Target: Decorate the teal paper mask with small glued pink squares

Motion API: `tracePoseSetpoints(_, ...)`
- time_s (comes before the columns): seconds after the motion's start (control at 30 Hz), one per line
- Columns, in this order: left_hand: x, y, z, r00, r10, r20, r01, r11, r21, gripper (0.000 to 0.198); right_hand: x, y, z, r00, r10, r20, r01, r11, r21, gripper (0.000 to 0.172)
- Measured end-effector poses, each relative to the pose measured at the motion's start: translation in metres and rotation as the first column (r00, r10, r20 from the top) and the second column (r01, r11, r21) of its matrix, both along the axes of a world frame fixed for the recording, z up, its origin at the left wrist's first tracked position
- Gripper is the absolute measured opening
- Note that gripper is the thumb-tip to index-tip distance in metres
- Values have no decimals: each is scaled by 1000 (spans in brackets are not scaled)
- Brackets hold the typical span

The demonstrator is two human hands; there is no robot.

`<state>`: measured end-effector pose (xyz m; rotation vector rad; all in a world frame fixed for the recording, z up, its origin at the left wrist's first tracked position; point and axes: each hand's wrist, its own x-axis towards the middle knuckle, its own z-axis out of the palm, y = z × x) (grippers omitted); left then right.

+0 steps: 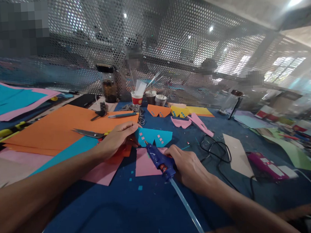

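My right hand (187, 165) grips a blue hot glue gun (158, 158), with a long clear glue stick (189, 207) jutting from its back toward me. Its nozzle points at a blue paper cutout (163, 134) that carries small pink squares and has a notch in its lower edge. The left end of this cutout is pinched in my left hand (122, 136). Beneath it a pink paper piece (141, 166) lies on the table, partly hidden by the gun. Scissors (89, 133) lie beside my left hand, their handles partly covered by it.
Orange sheets (53, 129) spread at left. Notched orange (158, 110) and yellow (180, 111) cutouts lie beyond my hands, near pink strips (200, 124). A black cord (218, 148) loops at right. A glass jar (108, 86) and paper cups (137, 98) stand before the perforated metal screen (167, 52).
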<state>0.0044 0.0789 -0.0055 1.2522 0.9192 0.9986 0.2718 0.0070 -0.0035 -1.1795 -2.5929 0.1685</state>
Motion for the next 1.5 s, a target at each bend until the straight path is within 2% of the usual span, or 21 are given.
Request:
tracePoseSetpoints(0.3,0,2,-3,1000,-8,16,8,1000,8,25,0,-1,0,999,-6,33,5,1000,8,29)
tracePoseSetpoints(0.7,1,-2,4,1000,11,3,-11,1000,-14,24,-2,0,0,997,-2,82,2,1000,1,30)
tracePoseSetpoints(1.07,2,-4,6,1000,-1,2,1,1000,-12,25,-1,0,-1,999,28,34,-27,1000,-11,27)
tracePoseSetpoints(1.33,2,-4,5,1000,-6,3,6,1000,-20,25,0,3,2,999,13,-31,-16,997,-77,45)
tracePoseSetpoints(1.5,2,-4,6,1000,-4,9,4,1000,-14,25,0,3,4,999,2,-34,-5,995,-97,46)
